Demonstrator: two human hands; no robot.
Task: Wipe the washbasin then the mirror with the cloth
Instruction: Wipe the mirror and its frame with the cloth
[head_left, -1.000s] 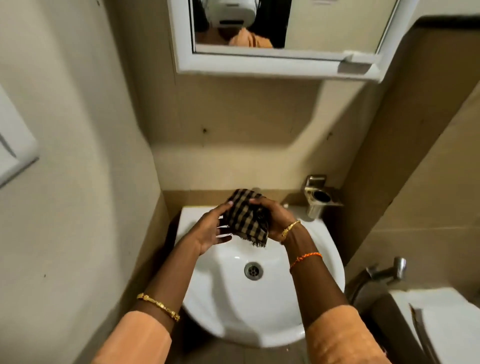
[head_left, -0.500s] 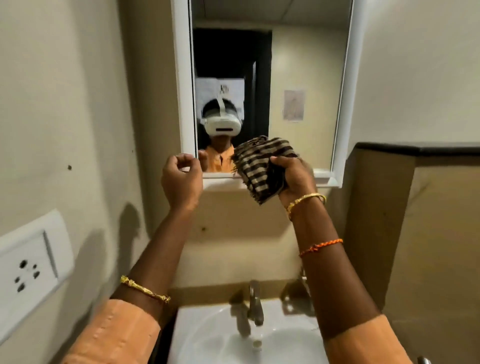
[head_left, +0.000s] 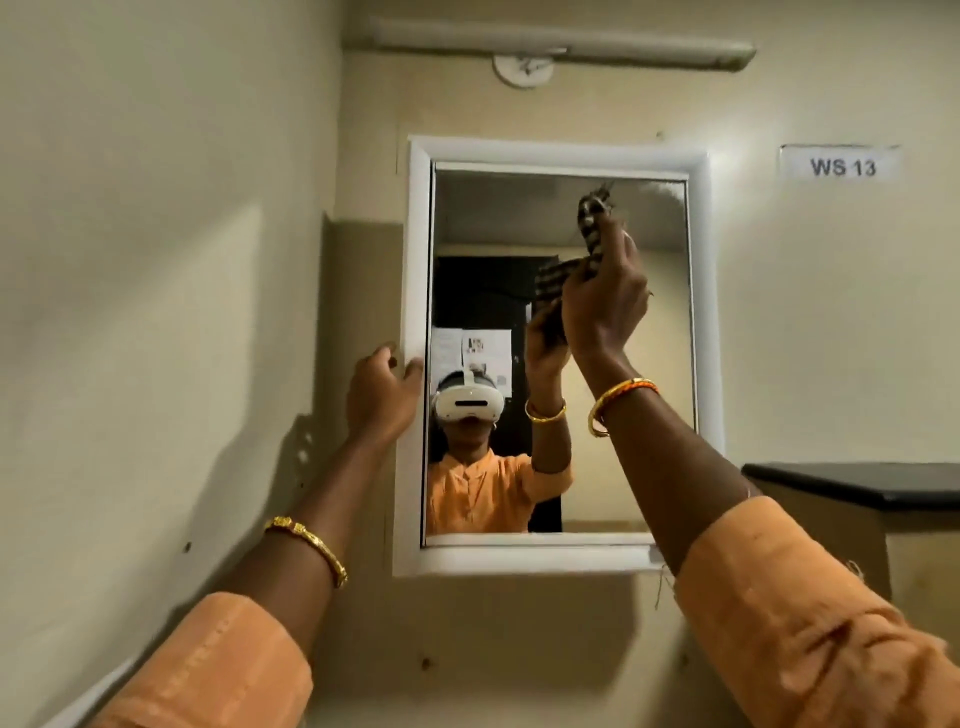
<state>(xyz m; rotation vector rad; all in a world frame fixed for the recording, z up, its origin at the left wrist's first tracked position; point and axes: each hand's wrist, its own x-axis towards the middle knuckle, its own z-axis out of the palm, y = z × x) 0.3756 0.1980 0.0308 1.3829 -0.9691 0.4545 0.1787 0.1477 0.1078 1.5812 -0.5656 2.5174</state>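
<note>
A white-framed mirror (head_left: 675, 364) hangs on the wall straight ahead. My right hand (head_left: 605, 301) is raised against its upper right glass, shut on the checked cloth (head_left: 592, 223), which sticks out above my fingers. My left hand (head_left: 382, 392) grips the left side of the mirror frame (head_left: 415, 260), thumb on the frame's front and fingers curled at its outer edge. The glass reflects a person in an orange top with one arm raised. The washbasin is out of view below.
A dark ledge (head_left: 852, 480) juts out at the right, below mirror height. A "WS 13" label (head_left: 841, 166) is on the wall upper right. A tube light fitting (head_left: 561, 47) runs above the mirror. A side wall stands close on the left.
The view has tilted up from the basin to the mirror. My right hand lifted the cloth from over the basin to the upper glass. My left hand let go of the cloth and took the frame's left side.
</note>
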